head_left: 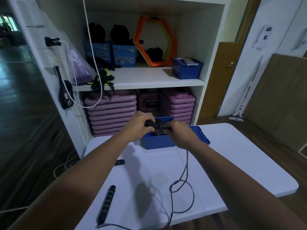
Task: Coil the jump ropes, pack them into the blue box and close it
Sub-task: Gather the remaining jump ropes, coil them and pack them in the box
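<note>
An open blue box stands at the far side of the white table, its lid lying to the right. Over the box, my left hand and my right hand both grip a coiled jump rope with black handles. Rope coils lie inside the box beneath it. Another jump rope lies loose on the table: its black handle sits near the front left and its cord loops at the front right. A second black handle peeks out beside my left forearm.
A white shelf unit stands behind the table with stacked pink steps, a blue crate, an orange hexagon frame and boxes. White cables hang at its left side. A wooden door is at right.
</note>
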Tool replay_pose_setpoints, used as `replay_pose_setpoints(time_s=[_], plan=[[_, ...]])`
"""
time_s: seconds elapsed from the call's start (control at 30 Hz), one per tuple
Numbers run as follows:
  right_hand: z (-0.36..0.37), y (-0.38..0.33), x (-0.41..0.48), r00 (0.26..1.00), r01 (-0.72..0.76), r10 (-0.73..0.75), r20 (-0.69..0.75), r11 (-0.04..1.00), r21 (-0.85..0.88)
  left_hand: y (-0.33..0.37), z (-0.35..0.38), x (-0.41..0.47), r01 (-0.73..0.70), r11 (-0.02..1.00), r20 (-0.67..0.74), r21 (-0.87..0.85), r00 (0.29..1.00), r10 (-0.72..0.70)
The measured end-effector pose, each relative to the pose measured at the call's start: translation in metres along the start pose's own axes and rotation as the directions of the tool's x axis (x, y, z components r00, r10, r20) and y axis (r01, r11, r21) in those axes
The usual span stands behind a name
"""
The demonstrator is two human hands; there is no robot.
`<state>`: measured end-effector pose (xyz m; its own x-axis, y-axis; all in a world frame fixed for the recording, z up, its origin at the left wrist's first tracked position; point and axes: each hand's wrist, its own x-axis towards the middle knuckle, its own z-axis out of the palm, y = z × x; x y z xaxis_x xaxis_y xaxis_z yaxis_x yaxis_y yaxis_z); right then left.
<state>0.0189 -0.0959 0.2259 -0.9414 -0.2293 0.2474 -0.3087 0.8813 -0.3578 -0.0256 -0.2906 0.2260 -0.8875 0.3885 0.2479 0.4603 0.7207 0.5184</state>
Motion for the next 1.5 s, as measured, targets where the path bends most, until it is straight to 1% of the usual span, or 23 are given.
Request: replay_pose_setpoints(time_s=[0.1,0.2,0.27,0.33,0.4,0.5,0.57,0.6,0.7,0.8,0.9,0.97,1.03,1.07,1.13,1.17,1.2,1.23,1.27,1.3,1.37,1.43,1.5], plan=[[-0.008,0.001,0.002,0.992,0.079,-0.085,-0.098,0.995,-0.067,0.004,-0.023,-0.002,-0.027,0.998,0.145,-0.065,0.989,0.037],[-0.016,0.001,0.001,0.977,0.119,-0.128,-0.169,0.991,-0.061,0.002,-0.034,-0.008,0.016,0.976,0.28,-0.216,0.959,0.046],[-0.026,0.0,0.0,0.979,0.116,-0.113,-0.167,0.993,0.006,0.005,-0.039,-0.015,0.045,0.94,0.318,-0.337,0.946,0.069],[-0.039,0.0,0.002,0.992,0.073,-0.053,-0.113,0.981,0.18,0.01,-0.045,-0.021,0.063,0.907,0.336,-0.417,0.938,0.089],[-0.047,0.004,0.003,0.999,0.002,0.014,-0.04,0.92,0.393,0.016,-0.049,-0.026,0.068,0.859,0.314,-0.508,0.943,0.111],[-0.047,0.014,0.003,0.999,-0.033,0.033,0.012,0.738,0.674,0.024,-0.052,-0.032,0.089,0.74,0.221,-0.667,0.972,0.083],[-0.042,0.02,0.003,0.999,-0.042,0.031,0.03,0.596,0.802,0.025,-0.05,-0.034,0.096,0.658,0.156,-0.746,0.987,0.032],[-0.039,0.022,0.003,0.999,-0.044,0.016,0.042,0.553,0.832,0.026,-0.049,-0.034,0.089,0.621,0.121,-0.779,0.993,0.009],[-0.022,0.021,0.004,0.997,-0.066,0.005,0.073,0.497,0.865,0.028,-0.039,-0.035,0.069,0.486,0.05,-0.871,0.997,-0.052],[-0.005,0.018,0.005,0.988,-0.155,0.057,0.145,0.42,0.894,0.029,-0.026,-0.028,0.067,0.384,-0.014,-0.921,0.979,-0.202],[0.008,0.021,0.003,0.984,-0.176,0.053,0.172,0.469,0.865,0.027,-0.017,-0.016,0.031,0.31,-0.086,-0.95,0.931,-0.356],[0.012,0.025,0.0,0.983,-0.178,0.059,0.172,0.507,0.843,0.026,-0.015,-0.005,0.003,0.294,-0.138,-0.956,0.878,-0.458],[0.014,0.027,-0.002,0.983,-0.165,0.034,0.182,0.604,0.779,0.022,-0.012,0.004,0.01,0.341,-0.19,-0.94,0.815,-0.548],[0.014,0.027,-0.002,0.981,-0.157,0.014,0.195,0.651,0.742,0.022,-0.012,0.008,0.021,0.4,-0.236,-0.916,0.779,-0.582],[0.013,0.026,-0.003,0.975,-0.146,-0.011,0.221,0.716,0.682,0.019,-0.008,0.014,0.074,0.627,-0.391,-0.776,0.723,-0.569],[0.011,0.025,-0.003,0.973,-0.139,-0.02,0.23,0.745,0.652,0.018,-0.006,0.014,0.111,0.768,-0.474,-0.63,0.729,-0.494],[0.008,0.023,-0.002,0.97,-0.13,-0.03,0.241,0.774,0.62,0.02,-0.003,0.014,0.138,0.888,-0.528,-0.438,0.76,-0.379],[0.005,0.021,0.0,0.968,-0.118,-0.037,0.248,0.804,0.583,0.02,-0.001,0.013,0.134,0.965,-0.534,-0.226,0.811,-0.238],[0.002,0.02,0.003,0.968,-0.1,-0.043,0.245,0.834,0.543,0.019,0.002,0.014,0.104,0.994,-0.471,-0.038,0.875,-0.109],[-0.001,0.021,0.005,0.972,-0.071,-0.049,0.23,0.871,0.486,0.019,0.002,0.014,0.061,0.992,-0.353,0.108,0.936,-0.019],[-0.008,0.025,0.009,0.984,0.018,-0.075,0.161,0.944,0.331,0.018,0.0,0.014,-0.031,0.962,-0.047,0.27,0.998,0.045],[-0.011,0.031,0.011,0.989,0.081,-0.107,0.105,0.97,0.228,0.016,-0.005,0.015,-0.109,0.946,0.175,0.306,0.983,0.057],[-0.01,0.034,0.011,0.99,0.103,-0.121,0.076,0.971,0.216,0.017,-0.01,0.016,-0.135,0.952,0.271,0.275,0.961,0.058]])
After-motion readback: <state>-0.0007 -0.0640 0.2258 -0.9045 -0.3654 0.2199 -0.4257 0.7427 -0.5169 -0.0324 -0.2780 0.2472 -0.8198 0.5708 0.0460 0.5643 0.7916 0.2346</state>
